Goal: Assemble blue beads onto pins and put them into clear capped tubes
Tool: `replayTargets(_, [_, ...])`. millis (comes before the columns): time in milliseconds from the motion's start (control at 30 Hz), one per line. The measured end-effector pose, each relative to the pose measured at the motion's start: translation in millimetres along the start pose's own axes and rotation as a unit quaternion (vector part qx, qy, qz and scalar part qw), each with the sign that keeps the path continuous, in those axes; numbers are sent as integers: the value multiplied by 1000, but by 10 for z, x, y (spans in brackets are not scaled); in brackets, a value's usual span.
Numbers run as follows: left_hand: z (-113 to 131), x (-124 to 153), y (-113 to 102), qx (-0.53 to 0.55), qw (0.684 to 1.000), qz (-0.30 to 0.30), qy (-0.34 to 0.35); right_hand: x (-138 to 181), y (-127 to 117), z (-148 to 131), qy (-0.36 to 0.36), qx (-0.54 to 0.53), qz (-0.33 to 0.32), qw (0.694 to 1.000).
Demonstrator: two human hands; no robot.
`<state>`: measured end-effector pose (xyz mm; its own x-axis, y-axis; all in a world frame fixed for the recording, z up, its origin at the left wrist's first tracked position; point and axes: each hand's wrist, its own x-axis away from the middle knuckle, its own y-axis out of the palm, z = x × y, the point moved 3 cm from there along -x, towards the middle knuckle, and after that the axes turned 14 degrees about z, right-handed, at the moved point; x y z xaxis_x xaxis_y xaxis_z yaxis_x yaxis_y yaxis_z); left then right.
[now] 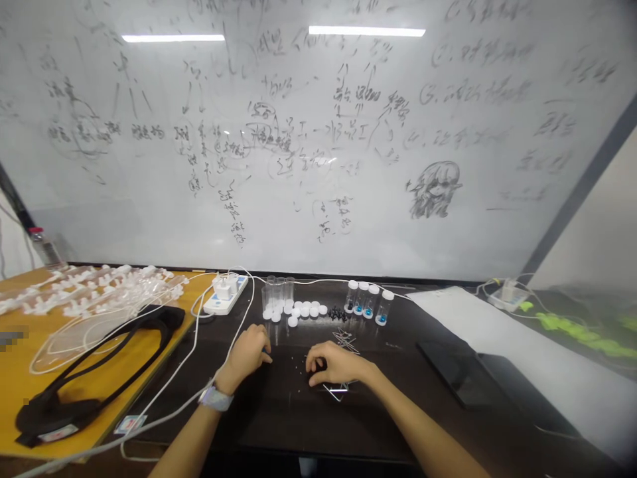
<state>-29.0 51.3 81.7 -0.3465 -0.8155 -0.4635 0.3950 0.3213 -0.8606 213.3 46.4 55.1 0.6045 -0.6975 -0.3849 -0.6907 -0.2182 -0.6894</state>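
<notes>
My left hand [251, 352] is closed above the dark table, fingers curled; a small bluish spot shows at the fingertips, but what they hold is too small to name. To its right hovers my right hand [338, 364], its fingers bent and the thumb apart, with nothing visible between them. Thin metal rods [338, 392] lie beneath and beside the right hand, and a second pile of rods [346, 340] lies just beyond it. Tiny pale bits are scattered between the hands. Farther back stand clear tubes [279, 295], white round caps [308, 310], small black pieces [339, 314] and capped vials [368, 302] with blue or dark contents.
On the left, a yellow table [164, 372] carries a black strap-like headset [99, 392] and bagged white plastic parts [99, 289]. White cables run past my left forearm from a power strip [226, 295]. Dark flat devices [455, 372] lie right, beside a white sheet [537, 358]. A whiteboard [318, 219] stands behind.
</notes>
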Motion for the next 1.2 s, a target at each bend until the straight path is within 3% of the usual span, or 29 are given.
replayTargets(100, [78, 3, 65, -1, 1000, 17, 26, 8, 49, -23, 0, 29, 6, 1000])
replayTargets(233, [92, 1, 281, 26, 998, 19, 44, -18, 160, -75, -15, 87, 69, 994])
replayTargets(467, [-30, -175, 591, 67, 996, 56, -15, -145, 356, -92, -19, 204, 169, 964])
replayTargets(633, [6, -247, 673, 89, 990, 55, -90, -252, 427, -35, -14, 237, 184, 954])
replayTargets(967, [96, -87, 792, 184, 949, 196, -167, -108, 207, 86, 0, 203, 159, 966])
replayTargets(1100, [79, -129, 877, 278, 916, 203, -208, -116, 201, 125, 5, 197, 164, 967])
replayTargets(1200, [76, -161, 931, 323, 899, 191, -227, -154, 78, 222, 30, 161, 202, 966])
